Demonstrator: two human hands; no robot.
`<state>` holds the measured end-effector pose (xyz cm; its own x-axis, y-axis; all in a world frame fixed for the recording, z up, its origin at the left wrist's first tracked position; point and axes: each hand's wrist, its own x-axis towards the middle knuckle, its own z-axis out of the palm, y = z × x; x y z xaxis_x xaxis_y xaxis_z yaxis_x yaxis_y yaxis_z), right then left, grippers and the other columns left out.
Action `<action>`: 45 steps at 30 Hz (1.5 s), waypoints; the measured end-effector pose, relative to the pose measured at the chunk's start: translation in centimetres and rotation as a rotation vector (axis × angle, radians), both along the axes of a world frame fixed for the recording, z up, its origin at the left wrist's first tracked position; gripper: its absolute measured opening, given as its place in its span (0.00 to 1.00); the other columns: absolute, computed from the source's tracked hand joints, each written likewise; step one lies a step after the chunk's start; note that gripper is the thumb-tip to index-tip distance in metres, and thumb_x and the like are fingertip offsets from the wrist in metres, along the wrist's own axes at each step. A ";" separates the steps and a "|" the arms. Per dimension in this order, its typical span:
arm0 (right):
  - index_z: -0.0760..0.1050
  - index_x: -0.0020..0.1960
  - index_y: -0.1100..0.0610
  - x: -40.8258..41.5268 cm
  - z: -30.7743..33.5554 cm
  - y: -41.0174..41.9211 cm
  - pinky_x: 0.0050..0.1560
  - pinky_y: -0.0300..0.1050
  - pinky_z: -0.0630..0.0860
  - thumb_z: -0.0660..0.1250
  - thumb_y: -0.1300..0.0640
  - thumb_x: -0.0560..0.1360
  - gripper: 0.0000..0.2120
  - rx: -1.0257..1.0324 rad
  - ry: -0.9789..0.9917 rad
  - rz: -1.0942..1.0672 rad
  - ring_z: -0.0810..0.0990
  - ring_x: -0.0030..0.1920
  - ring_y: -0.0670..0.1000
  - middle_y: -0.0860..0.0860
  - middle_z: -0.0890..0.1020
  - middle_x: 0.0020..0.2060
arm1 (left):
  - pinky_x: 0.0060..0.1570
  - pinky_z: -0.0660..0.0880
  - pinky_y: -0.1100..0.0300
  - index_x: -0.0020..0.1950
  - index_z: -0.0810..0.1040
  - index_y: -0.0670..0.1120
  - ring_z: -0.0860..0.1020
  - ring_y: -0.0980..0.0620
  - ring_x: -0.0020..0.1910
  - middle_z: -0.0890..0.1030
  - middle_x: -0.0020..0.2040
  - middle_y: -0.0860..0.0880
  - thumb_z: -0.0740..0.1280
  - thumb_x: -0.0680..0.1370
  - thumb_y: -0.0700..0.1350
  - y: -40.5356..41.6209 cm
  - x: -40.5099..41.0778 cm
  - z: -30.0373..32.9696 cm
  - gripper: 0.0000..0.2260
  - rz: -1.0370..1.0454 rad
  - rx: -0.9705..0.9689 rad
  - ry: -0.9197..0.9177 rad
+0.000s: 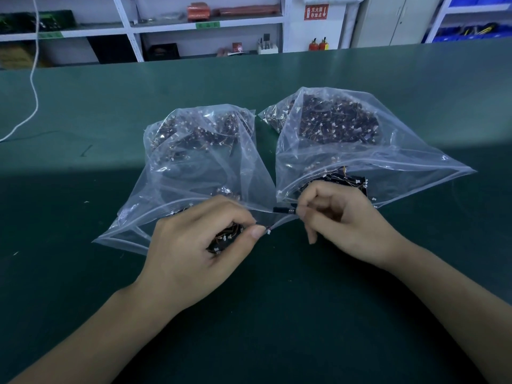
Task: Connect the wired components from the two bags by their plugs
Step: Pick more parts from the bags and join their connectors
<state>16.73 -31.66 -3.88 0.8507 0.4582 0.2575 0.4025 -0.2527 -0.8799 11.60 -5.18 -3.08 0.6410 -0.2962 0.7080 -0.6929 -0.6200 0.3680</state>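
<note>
Dark green table [83, 273], clear bags [410, 151] – black components [338, 123], orange wires, white plugs [268, 231] – red sign [316, 11]

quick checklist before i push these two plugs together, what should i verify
1. Left hand has its plug: ok, thumb and forefinger pinch a small white plug, with a bunch of wired components cupped in the palm.
2. Right hand has its part: ok, fingertips pinch a black component.
3. Plugs lined up: not ok, the white plug sits lower than the black component, and they are apart.
4. Mating ends face each other: cannot tell, too small and blurred.
5. Wires free of tangles: cannot tell, hidden by fingers.
6. Both bags open and near: ok, left bag and right bag lie beside the hands.
</note>
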 end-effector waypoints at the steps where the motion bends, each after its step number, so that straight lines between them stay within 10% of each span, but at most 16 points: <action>1: 0.75 0.45 0.60 0.2 0.1 -0.3 0.33 0.40 0.69 0.66 0.66 0.83 0.07 0.023 0.035 -0.027 0.74 0.27 0.49 0.55 0.81 0.28 | 0.42 0.80 0.53 0.46 0.86 0.44 0.85 0.54 0.46 0.85 0.46 0.55 0.69 0.86 0.50 0.0 0.0 0.1 0.13 0.002 0.008 -0.005; 7: 0.68 0.41 0.62 1.5 0.9 -1.6 0.25 0.41 0.61 0.60 0.56 0.76 0.10 0.048 0.212 -0.224 0.63 0.24 0.52 0.57 0.76 0.27 | 0.40 0.79 0.51 0.43 0.85 0.43 0.83 0.52 0.42 0.83 0.42 0.54 0.68 0.86 0.47 0.1 0.0 0.1 0.14 -0.003 0.016 -0.014; 20: 0.78 0.53 0.45 2.2 -1.0 -1.9 0.26 0.38 0.74 0.70 0.46 0.83 0.04 -0.072 0.006 -0.567 0.74 0.18 0.50 0.44 0.87 0.34 | 0.35 0.79 0.53 0.42 0.86 0.48 0.83 0.53 0.39 0.83 0.41 0.56 0.71 0.85 0.49 0.2 0.3 -0.2 0.13 0.031 0.174 -0.117; 31: 0.80 0.47 0.45 1.7 -1.5 -1.1 0.40 0.42 0.76 0.75 0.50 0.79 0.04 -0.170 -0.108 -0.612 0.80 0.35 0.43 0.38 0.85 0.37 | 0.52 0.84 0.58 0.59 0.89 0.56 0.84 0.59 0.57 0.85 0.63 0.59 0.72 0.83 0.53 0.1 0.3 -0.6 0.08 -0.043 0.370 -0.024; 39: 0.86 0.54 0.47 1.5 -1.6 -1.0 0.34 0.36 0.79 0.73 0.57 0.81 0.06 -0.157 -0.148 -0.556 0.80 0.24 0.47 0.36 0.87 0.48 | 0.52 0.85 0.58 0.58 0.89 0.53 0.84 0.62 0.56 0.86 0.61 0.59 0.71 0.83 0.49 0.1 0.4 -0.7 0.08 -0.072 0.343 0.035; 45: 0.86 0.51 0.48 1.1 -1.0 -0.7 0.45 0.26 0.71 0.75 0.60 0.78 0.07 -0.229 -0.273 -0.575 0.79 0.40 0.41 0.39 0.79 0.40 | 0.47 0.84 0.61 0.55 0.89 0.51 0.83 0.64 0.53 0.86 0.58 0.59 0.69 0.83 0.47 0.3 0.6 -0.4 0.08 -0.081 0.300 0.065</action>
